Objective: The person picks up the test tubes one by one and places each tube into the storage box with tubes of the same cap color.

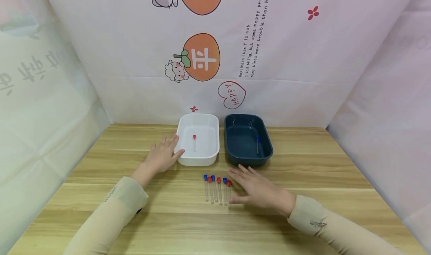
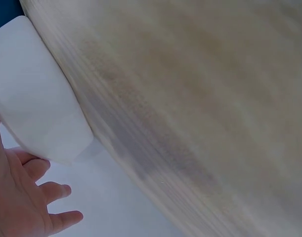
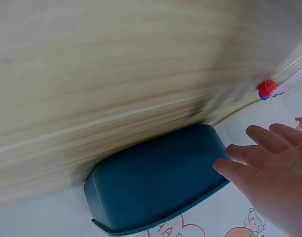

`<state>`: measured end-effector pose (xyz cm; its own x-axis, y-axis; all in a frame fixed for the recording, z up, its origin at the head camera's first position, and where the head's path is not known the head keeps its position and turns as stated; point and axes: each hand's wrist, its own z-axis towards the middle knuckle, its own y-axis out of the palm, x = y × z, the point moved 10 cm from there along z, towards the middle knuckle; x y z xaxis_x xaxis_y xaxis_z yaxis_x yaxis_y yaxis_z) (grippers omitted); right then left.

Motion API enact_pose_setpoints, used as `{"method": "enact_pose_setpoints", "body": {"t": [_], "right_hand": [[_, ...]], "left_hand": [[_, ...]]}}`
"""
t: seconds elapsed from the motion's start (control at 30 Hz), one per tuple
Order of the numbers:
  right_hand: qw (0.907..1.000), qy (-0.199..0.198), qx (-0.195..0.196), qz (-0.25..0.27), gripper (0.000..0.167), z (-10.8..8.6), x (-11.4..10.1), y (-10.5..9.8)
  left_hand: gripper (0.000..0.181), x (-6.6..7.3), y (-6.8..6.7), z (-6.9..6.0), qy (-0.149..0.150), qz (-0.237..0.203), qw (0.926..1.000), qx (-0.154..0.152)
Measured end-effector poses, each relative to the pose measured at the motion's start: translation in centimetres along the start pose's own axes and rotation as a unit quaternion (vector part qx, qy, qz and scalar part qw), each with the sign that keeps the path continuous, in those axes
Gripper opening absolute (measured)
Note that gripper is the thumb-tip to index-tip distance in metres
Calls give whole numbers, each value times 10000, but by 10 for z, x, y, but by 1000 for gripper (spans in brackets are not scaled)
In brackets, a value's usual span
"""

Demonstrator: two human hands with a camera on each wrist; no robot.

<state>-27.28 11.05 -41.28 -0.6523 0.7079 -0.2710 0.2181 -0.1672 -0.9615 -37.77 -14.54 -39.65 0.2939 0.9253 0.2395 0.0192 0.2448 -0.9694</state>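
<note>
The left hand [image 1: 161,157] touches the left side of a white bin [image 1: 198,161], fingers spread; in the left wrist view that hand [image 2: 24,195] is against the white bin [image 2: 39,94]. A red-capped tube [image 1: 194,142] lies in this bin. The right hand [image 1: 257,189], fingers extended, is over the table just right of a row of clear tubes [image 1: 219,191] with red and blue caps; whether it touches the rightmost tube I cannot tell. In the right wrist view the hand [image 3: 274,168] appears beside the dark blue bin [image 3: 155,182] and a red cap [image 3: 268,89].
The dark blue bin [image 1: 247,161] stands right of the white one, with a blue-capped tube [image 1: 257,145] inside. Both stand at the back of the wooden table [image 1: 175,225], before a printed white cloth [image 1: 286,97]. White cloth also hangs at both sides.
</note>
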Motion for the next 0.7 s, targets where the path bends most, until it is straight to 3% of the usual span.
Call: {"method": "enact_pose_setpoints", "body": {"t": [0.37,0.7], "right_hand": [[9999,31,-129,-67,98,3,-4,6],[9983,345,-453,-126,106,5,3,14]], "left_hand": [[77,-4,4,1,-74,25,9999,-88],[76,-3,3,0,-52,-1,10000,-62]]}}
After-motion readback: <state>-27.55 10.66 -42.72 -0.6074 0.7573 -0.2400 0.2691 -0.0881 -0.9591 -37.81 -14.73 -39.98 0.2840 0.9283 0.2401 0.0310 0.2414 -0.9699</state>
